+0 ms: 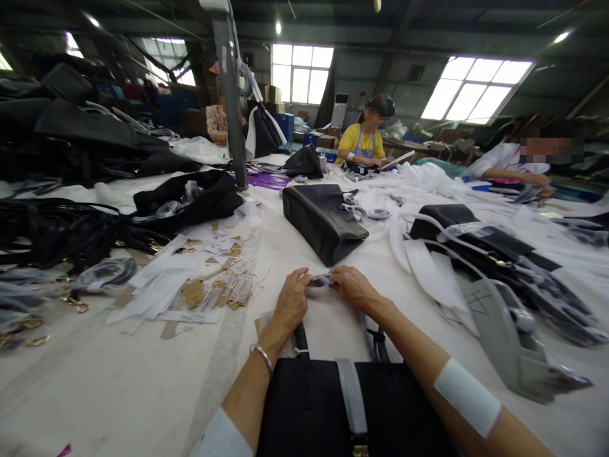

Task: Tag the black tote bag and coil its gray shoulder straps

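Observation:
My left hand (pixel 291 301) and my right hand (pixel 353 287) meet over the white table (pixel 118 387), both pinched on a small clear wrapped piece (pixel 320 280) held between them. A silver bangle sits on my left wrist and a white band on my right forearm. Directly below my arms lies a black handbag (pixel 314 412) with a grey strip down its middle and dark handles (pixel 301 336) pointing toward my hands. Another black handbag (pixel 323 219) lies on its side just beyond my hands.
Paper strips and brown tags (pixel 204 279) litter the left. Black straps and bags (pixel 61 231) pile at far left. Wrapped black bags (pixel 499 254) lie on the right. A grey pole (pixel 231 95) rises from the table. A person in yellow (pixel 364 143) and another person (pixel 518 162) work across.

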A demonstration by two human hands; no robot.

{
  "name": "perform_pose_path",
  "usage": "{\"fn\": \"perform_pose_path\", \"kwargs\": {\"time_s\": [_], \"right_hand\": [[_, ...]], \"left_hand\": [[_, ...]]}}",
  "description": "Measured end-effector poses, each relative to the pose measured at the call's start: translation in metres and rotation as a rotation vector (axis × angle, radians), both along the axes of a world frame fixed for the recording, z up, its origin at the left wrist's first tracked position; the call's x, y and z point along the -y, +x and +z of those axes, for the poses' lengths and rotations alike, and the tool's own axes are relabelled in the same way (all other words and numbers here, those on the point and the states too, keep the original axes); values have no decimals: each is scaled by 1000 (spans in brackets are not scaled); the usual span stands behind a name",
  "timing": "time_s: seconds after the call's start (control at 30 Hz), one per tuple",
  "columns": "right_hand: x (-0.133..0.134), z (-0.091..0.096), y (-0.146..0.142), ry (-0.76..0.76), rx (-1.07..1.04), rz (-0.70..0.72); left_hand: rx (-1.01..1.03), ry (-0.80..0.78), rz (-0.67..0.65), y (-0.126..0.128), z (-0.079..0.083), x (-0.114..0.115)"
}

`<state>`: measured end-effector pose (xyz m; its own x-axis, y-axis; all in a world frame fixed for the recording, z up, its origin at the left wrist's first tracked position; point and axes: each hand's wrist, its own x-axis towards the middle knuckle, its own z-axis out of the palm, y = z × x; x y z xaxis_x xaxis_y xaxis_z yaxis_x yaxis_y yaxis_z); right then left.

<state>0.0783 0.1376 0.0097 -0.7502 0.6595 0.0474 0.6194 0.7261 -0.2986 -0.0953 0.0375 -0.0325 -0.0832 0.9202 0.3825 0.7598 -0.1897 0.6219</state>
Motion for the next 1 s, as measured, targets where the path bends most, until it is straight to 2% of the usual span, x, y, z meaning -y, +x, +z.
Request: {"fn": "perform_pose_path", "kwargs": {"time_s": [0.13, 0.33, 0.43, 0.53, 0.63, 0.8, 1.0], "right_hand": [[-12, 5, 10, 39, -18, -122], [-20, 2, 23, 60, -7, -286], [-14, -6, 21, 56, -23, -296], [-12, -8, 22, 13, -84, -259], [-14, 0, 25, -33, -203, -251], [-18, 13, 14, -110, -375, -324], [-21, 20, 6, -254, -372, -268]], "left_hand": [[-189, -195, 8, 3, 6, 5], [-310, -272, 186, 7, 21, 9], [-351, -291, 266, 6, 20, 8], [-310, -302, 264, 4, 17, 7], [-249, -278, 233, 3, 17, 6], [-229, -198, 167, 5, 18, 5], [-277, -173, 194, 3, 14, 4]]}}
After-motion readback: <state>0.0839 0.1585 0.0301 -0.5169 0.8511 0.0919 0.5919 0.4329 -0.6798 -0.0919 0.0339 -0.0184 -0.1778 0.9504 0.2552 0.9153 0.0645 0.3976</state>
